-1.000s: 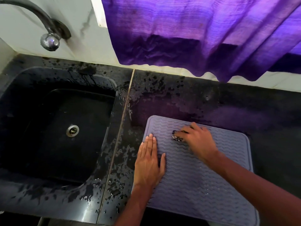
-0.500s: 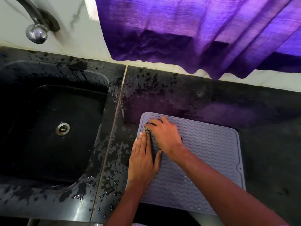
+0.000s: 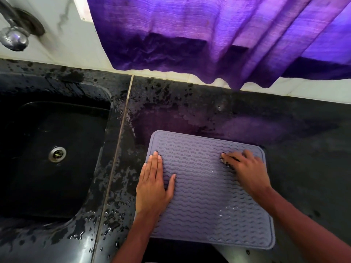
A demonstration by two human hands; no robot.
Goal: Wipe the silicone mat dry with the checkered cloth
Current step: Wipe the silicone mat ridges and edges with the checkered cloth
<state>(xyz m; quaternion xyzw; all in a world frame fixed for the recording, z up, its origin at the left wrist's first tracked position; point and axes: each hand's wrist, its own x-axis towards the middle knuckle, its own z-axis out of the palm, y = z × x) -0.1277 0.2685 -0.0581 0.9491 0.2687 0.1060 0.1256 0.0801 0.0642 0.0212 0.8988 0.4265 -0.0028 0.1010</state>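
Note:
A grey-purple silicone mat (image 3: 201,188) with wavy ridges lies on the dark counter, its near edge over the counter's front. My left hand (image 3: 154,184) lies flat on the mat's left edge, fingers straight, pressing it down. My right hand (image 3: 247,171) is at the mat's far right part, fingers curled over a small wad of the checkered cloth (image 3: 227,162); only a dark bit of the cloth shows beyond my fingertips. Water drops glint on the mat near its middle and lower right.
A black sink (image 3: 55,158) with a metal drain (image 3: 57,154) sits to the left, a chrome tap (image 3: 14,37) above it. The dark counter (image 3: 303,149) is wet and spotted around the sink's rim. A purple curtain (image 3: 218,38) hangs over the back wall.
My right hand has swept with the cloth from the mat's far left corner across to its far right part. My left hand has stayed flat on the left edge.

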